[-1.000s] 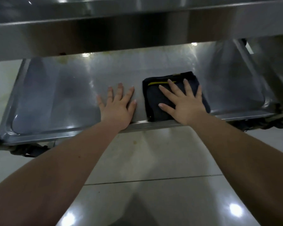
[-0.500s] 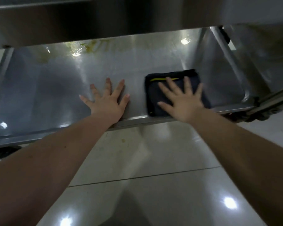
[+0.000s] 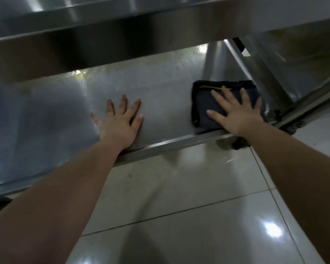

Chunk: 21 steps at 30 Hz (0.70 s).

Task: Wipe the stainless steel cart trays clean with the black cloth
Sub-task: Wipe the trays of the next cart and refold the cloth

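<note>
Status, my read: mid-job, lower tray in work. Its middle and left show an even brushed sheen with no marks I can make out, though blur and glare limit that call. Upper tray: only the underside and front edge show. The top face is hidden, so its state is unknown. A yellowish smear sits at the lower tray's far edge under the overhang, so the back strip isn't done. Left to do, I'd guess: that strip, the right end, and possibly the other trays.

Positions:
- **Cloth** lies flat on the lower tray at its near right end, just beside the front lip.
- **Right hand** is flat on the cloth, fingers straight and spread, pressing it down, not gripping.
- **Left hand** is flat on bare steel mid-tray, fingers straight and spread. It holds nothing and is well apart from the cloth.

Materials, big to small:
- **Floor**: glossy pale tile, thin dark grout lines, lamp glare.
- **Trays:** thin stainless sheet in a shallow pan shape, sloped right wall, raised folded lip. The finish is brushed and reflective, so it should show streaks readily.
- **Cloth:** folded into a thick rectangular pad, dark, matte and soft-looking.
- **Smear:** thin and patchy. Wet or greasy, can't tell which.
- **Yellow stripe**: a narrow line along the cloth's far edge.
</note>
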Tool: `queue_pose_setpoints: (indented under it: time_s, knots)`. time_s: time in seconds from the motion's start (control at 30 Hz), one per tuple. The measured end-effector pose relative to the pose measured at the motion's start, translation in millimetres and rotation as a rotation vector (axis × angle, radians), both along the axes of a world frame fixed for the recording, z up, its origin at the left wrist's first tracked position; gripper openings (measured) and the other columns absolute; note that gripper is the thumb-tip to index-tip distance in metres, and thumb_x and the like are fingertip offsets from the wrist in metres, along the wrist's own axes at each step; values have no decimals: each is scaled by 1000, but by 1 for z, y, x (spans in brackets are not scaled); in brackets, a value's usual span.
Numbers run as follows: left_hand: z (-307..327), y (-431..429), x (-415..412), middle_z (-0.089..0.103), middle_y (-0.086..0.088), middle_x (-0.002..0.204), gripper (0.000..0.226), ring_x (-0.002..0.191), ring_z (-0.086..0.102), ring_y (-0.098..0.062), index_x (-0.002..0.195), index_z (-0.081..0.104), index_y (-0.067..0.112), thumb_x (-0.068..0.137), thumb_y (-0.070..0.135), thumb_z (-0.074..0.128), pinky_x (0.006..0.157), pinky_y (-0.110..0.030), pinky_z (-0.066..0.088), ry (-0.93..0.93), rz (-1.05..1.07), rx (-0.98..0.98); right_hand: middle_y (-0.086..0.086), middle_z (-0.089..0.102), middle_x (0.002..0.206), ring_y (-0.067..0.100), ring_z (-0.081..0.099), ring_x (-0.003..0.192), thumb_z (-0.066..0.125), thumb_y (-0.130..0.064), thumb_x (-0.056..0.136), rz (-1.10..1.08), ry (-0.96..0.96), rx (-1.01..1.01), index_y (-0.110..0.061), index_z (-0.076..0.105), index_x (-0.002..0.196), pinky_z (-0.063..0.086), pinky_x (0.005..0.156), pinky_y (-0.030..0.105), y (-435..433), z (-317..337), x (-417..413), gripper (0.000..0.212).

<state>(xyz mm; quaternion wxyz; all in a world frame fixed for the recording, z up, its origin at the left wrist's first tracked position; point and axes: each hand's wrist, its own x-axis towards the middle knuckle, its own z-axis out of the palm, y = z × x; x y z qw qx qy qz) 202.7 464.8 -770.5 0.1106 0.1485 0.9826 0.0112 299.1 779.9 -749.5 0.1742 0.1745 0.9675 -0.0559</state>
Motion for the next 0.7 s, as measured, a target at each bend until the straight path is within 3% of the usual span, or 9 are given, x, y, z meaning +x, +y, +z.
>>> queue_pose_setpoints:
  time_s: [0.23,0.43,0.57,0.63,0.7]
  knots:
    - [-4,-2,-2,-13,14,164,54,151,-13,-29,148,-8,58,96,65,6,106,-74,-7,4,11,-38,-19,-23,159,39,-21,146,15,-78,89,-54,22,6,-53,-17,148,-9,110,71,-19,-3,-2,71]
    - [-6,-4,-3,-10,14,164,53,151,-12,-28,149,-6,57,98,63,8,106,-74,-8,10,0,-19,-17,-27,159,42,-26,143,13,-80,87,196,-1,0,-48,-17,150,-13,107,73,-89,-6,-13,76]
    - [-2,-5,3,2,7,166,55,152,-4,-29,154,3,47,100,52,13,112,-71,-7,100,-23,126,-16,-9,163,25,-18,149,30,-86,78,293,101,-220,-44,1,154,-14,117,56,-60,7,-1,92]
    - [2,-3,9,12,1,165,58,152,4,-30,156,14,38,99,52,9,114,-63,-9,169,-112,180,-13,-3,162,18,-9,151,30,-92,69,413,130,-213,-36,9,155,-11,120,40,-34,10,16,105]
    - [6,7,16,21,-3,163,64,151,9,-31,154,28,31,97,54,8,117,-56,-10,186,-240,247,-10,4,159,18,0,151,31,-86,77,473,167,-186,-30,18,155,-5,119,32,-18,7,31,97]
